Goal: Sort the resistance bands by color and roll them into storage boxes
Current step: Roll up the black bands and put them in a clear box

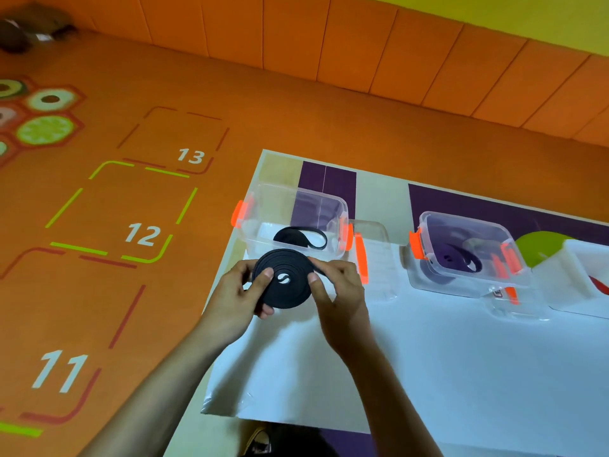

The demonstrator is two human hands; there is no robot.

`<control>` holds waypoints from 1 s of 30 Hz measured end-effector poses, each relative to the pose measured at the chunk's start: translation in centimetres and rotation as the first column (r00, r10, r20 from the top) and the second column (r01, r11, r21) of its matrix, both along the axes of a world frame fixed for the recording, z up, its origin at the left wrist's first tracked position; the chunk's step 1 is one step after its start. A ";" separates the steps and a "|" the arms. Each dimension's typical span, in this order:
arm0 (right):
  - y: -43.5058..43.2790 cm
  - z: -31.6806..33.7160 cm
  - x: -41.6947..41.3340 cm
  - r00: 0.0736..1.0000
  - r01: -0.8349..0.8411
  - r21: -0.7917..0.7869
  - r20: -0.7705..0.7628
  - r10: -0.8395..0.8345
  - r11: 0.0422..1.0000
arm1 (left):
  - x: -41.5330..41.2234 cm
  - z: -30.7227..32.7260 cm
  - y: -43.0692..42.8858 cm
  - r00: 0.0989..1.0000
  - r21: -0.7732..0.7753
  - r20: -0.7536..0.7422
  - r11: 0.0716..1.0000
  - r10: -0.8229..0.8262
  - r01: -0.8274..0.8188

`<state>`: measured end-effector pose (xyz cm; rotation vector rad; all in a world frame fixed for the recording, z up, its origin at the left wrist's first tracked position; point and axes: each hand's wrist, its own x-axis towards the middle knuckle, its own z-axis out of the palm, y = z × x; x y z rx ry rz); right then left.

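Held band: a black coiled band (286, 285), wound into a flat spiral, is held level above the tabletop (428, 357), just in front of the left box.
Left hand (237, 298): it grips the coil's left side; the thumb lies across the top and the other fingers (267, 311) curl under the rim.
Right hand (339, 291): it pinches the coil's right edge, thumb on top and forefinger along the far edge. How the remaining fingers lie, I cannot tell.
Left box (250, 222): clear plastic with orange latches, lid off, standing on the tabletop's far-left corner; a second black band (300, 237) lies loosely looped inside.
Clear lid (375, 255): it sits just beside the left box, on its right.
Right box (425, 222): also clear with orange latches, well apart from the hands; it holds a purple band (458, 257).
White container (580, 258): at the right edge, beside a green disc (540, 245).
Floor (164, 94): orange, printed with outlined squares numbered 11, 12 and 13.
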<state>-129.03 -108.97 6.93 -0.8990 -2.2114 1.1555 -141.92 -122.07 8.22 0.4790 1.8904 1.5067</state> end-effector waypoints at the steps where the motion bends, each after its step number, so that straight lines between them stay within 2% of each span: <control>1: 0.4 -0.3 -0.8 0.999 -0.017 -0.002 0.042 0.017 1.000 | -0.5 -0.4 0.7 1.000 -0.015 0.002 1.000 0.016 -0.016; 5: 3.3 -0.9 -4.9 0.999 -0.021 -0.097 0.040 0.025 0.995 | -3.5 -1.3 4.8 0.997 -0.097 -0.056 0.993 0.054 -0.059; 11: 9.5 -2.6 -11.2 0.992 -0.027 -0.137 0.122 0.044 0.990 | -9.8 -4.2 11.8 0.972 -0.332 -0.235 0.941 -0.009 -0.072; 16: 13.5 -5.2 -15.1 0.971 -0.037 -0.235 0.220 0.090 0.971 | -12.6 -6.0 15.8 0.970 -0.460 -0.238 0.885 -0.044 -0.072; 19: 14.8 -7.7 -16.4 0.941 -0.031 -0.302 0.313 0.130 0.953 | -13.8 -7.7 17.2 0.977 -0.578 -0.165 0.816 -0.133 0.013; 21: 15.3 -9.2 -17.1 0.903 -0.025 -0.366 0.392 0.178 0.930 | -14.4 -8.6 18.3 0.985 -0.631 -0.045 0.769 -0.164 0.100; 23: 15.7 -10.5 -17.6 0.870 -0.005 -0.415 0.446 0.209 0.910 | -14.8 -9.4 19.3 0.987 -0.644 0.118 0.748 -0.109 0.160; 25: 15.8 -11.4 -17.9 0.830 -0.005 -0.438 0.499 0.248 0.899 | -15.3 -10.3 20.2 0.976 -0.659 0.215 0.730 -0.047 0.180; 28: 16.0 -12.3 -18.1 0.744 -0.022 -0.458 0.586 0.321 0.889 | -15.6 -11.8 21.1 0.962 -0.687 0.260 0.684 -0.084 0.245; 30: 16.3 -12.7 -18.4 0.707 -0.020 -0.475 0.616 0.348 0.880 | -15.6 -12.2 21.3 0.953 -0.708 0.247 0.639 -0.173 0.300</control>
